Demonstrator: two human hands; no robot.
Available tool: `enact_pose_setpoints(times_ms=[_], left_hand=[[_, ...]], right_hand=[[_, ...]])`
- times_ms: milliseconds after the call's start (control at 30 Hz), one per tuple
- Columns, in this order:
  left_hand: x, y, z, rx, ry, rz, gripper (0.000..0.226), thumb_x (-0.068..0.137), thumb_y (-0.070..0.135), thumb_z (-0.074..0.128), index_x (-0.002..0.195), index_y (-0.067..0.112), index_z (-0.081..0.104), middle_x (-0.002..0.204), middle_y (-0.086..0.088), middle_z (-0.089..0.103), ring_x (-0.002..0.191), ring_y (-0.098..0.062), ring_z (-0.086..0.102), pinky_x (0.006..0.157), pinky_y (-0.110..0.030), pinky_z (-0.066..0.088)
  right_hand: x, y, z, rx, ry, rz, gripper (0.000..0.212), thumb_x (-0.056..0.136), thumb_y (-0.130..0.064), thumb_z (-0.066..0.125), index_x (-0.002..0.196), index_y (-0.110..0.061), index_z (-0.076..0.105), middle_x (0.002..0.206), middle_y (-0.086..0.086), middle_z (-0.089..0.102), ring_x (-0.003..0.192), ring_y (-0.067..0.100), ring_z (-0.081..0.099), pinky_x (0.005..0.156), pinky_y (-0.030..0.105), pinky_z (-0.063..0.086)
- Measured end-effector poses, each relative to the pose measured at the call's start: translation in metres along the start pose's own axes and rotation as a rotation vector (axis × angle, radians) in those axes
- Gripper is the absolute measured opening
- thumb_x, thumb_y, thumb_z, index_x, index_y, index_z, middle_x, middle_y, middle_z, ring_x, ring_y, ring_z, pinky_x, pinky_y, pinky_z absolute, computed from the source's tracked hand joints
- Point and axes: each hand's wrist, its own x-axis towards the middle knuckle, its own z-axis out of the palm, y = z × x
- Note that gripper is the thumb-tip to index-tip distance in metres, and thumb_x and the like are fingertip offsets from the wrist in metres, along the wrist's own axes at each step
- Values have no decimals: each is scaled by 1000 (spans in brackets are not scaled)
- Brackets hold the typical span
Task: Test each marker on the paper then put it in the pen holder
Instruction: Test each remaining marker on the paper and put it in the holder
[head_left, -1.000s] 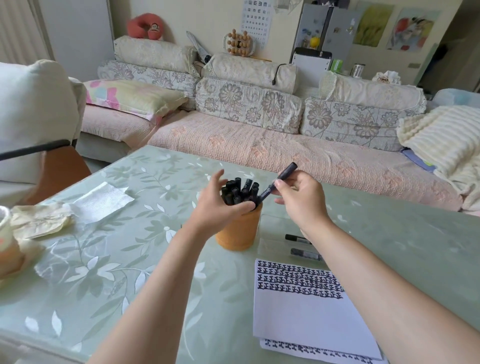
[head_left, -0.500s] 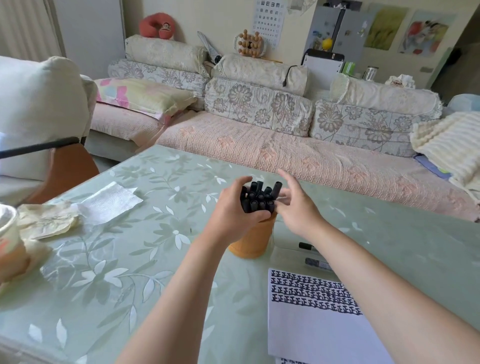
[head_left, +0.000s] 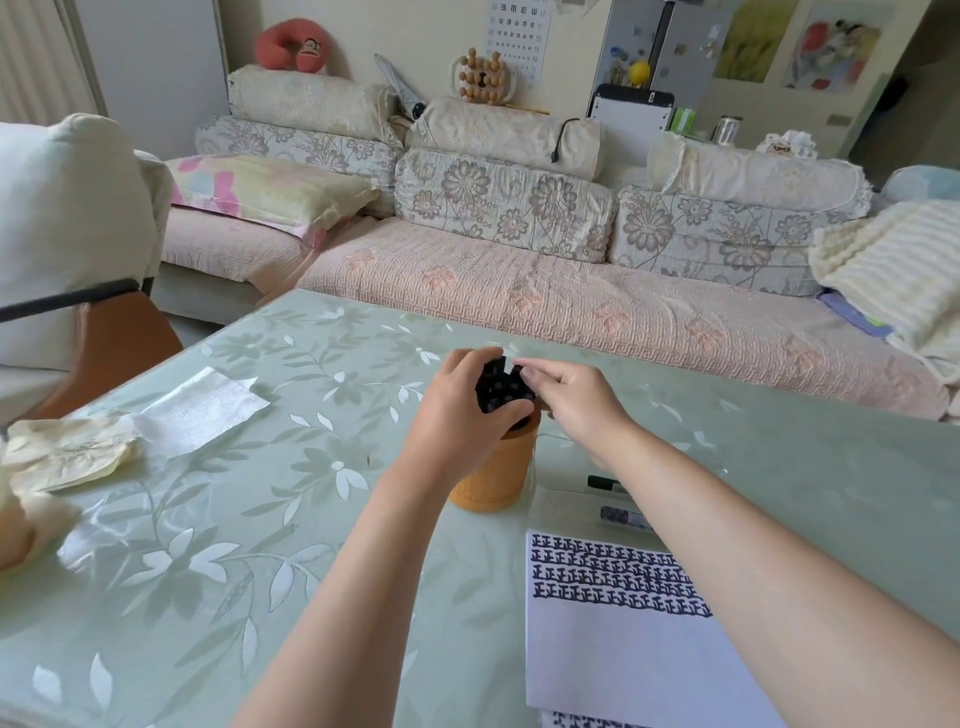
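**Both hands on the packed pen holder**

Head view: the left hand (head_left: 457, 415) is wrapping round the bunch of black markers (head_left: 501, 387) standing in the orange pen holder (head_left: 493, 478), thumb on the near side and fingers curling over the far side. The right hand (head_left: 576, 400) is coming in from 3 o'clock with its fingers stretched out and their tips resting on the marker ends. It is pinching nothing that I can see, though the thumb is hidden.

The holder is sitting mid-table (head_left: 260, 519) and it is looking crammed. Two loose markers (head_left: 605, 483) are lying at about 4 o'clock from it, with the paper (head_left: 623, 649) at 5 o'clock, its top rows already inked.

On handling, my read is that these are light, stiff plastic barrels, smooth and prone to rolling, so take one mid-barrel between thumb and two fingers. The holder is probably light too and top-heavy with that load, so it needs steadying while another marker wedges in.
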Motion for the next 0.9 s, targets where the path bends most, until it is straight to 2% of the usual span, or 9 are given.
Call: enact_pose_setpoints(times_ms=[67,167,300,400,500,600,667,767,900], left_hand=[[0,1,2,44,-5,7,59,78,38,75,130,22,52,122,8,47,108,-9,51,90,-19,39],[1,5,7,146,-14,38,62,78,40,74,131,18,51,130,5,46,114,-15,50,91,-27,43],[3,11,11,246,-12,-21,57,77,43,72,126,19,55,124,6,48,108,-19,53,85,-32,46],[0,14,14,302,48,-1,59,74,45,73,125,21,54,124,2,48,111,-23,51,90,-36,45],[-5,20,15,407,152,134,60,74,47,72,125,21,54,131,0,47,118,-24,44,99,-39,38],[-15,34,14,385,224,316,42,81,37,69,119,21,60,127,1,50,114,-20,44,96,-34,37],[-23,41,18,417,226,445,34,83,33,67,114,21,64,121,2,55,108,-20,48,92,-34,38],[-37,40,30,379,28,522,33,87,33,63,117,19,63,115,3,56,106,-19,51,92,-35,42],[-56,29,55,423,-284,449,45,92,42,55,132,22,52,128,6,51,117,-16,46,99,-36,43]], right_hand=[[-3,1,-6,-21,-29,7,32,101,-31,52,129,-22,64,129,-7,63,113,7,58,94,24,46],[-10,8,-24,-124,-67,62,36,103,-30,46,136,-19,57,126,-7,61,106,7,64,96,37,49],[-26,32,-58,-537,-103,73,20,96,-23,58,108,-27,73,109,-10,72,102,10,64,94,29,47],[-41,44,-77,-835,-59,9,21,92,-21,61,102,-31,75,107,-9,72,105,11,62,91,27,48],[-50,54,-88,-970,-109,22,23,91,-19,60,104,-31,74,110,-7,71,105,16,63,91,31,51],[-52,63,-91,-1072,-192,70,26,89,-16,58,105,-29,73,112,-5,70,102,20,64,86,37,54],[-51,66,-93,-1088,-217,83,27,89,-16,57,106,-29,73,112,-6,70,100,19,64,84,36,55],[-48,66,-95,-1071,-239,115,27,87,-15,60,106,-29,73,111,-7,70,98,18,64,84,36,56],[-43,71,-94,-1020,-228,162,33,82,-8,60,100,-33,74,108,-6,69,92,20,66,81,36,57]])
